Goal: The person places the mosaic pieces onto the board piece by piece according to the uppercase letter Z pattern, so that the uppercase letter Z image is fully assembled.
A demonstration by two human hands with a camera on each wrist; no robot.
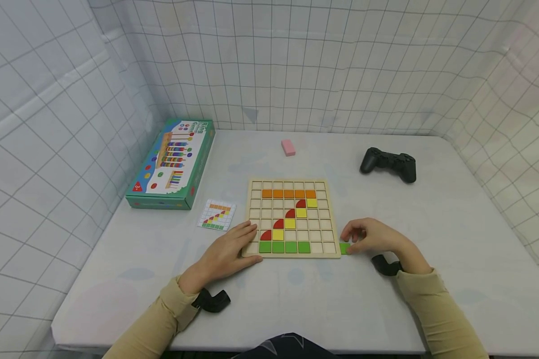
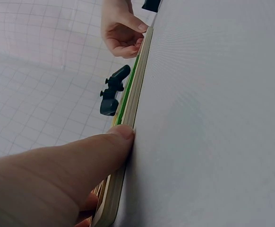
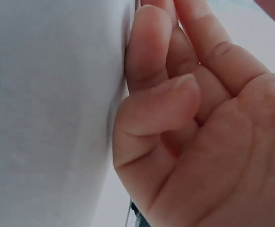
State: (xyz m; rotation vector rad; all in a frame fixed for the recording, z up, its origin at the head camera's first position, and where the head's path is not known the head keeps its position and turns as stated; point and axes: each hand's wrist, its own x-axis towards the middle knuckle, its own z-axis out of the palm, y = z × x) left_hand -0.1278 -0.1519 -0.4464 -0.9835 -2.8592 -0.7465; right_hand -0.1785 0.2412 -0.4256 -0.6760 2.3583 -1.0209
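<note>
A wooden grid board lies flat on the table with orange, red, yellow and green pieces in its squares. My left hand rests at its lower left corner, fingers on top and thumb along the front edge. In the left wrist view the left thumb presses against the board's side. Just off the lower right corner, my right hand pinches a green square tile between thumb and fingers. The right wrist view shows the curled right fingers close to the table; the tile is hidden there.
Left of the board lies a small pattern card. A green game box sits at the back left. Behind the board is a pink block, and a black game controller lies at the back right.
</note>
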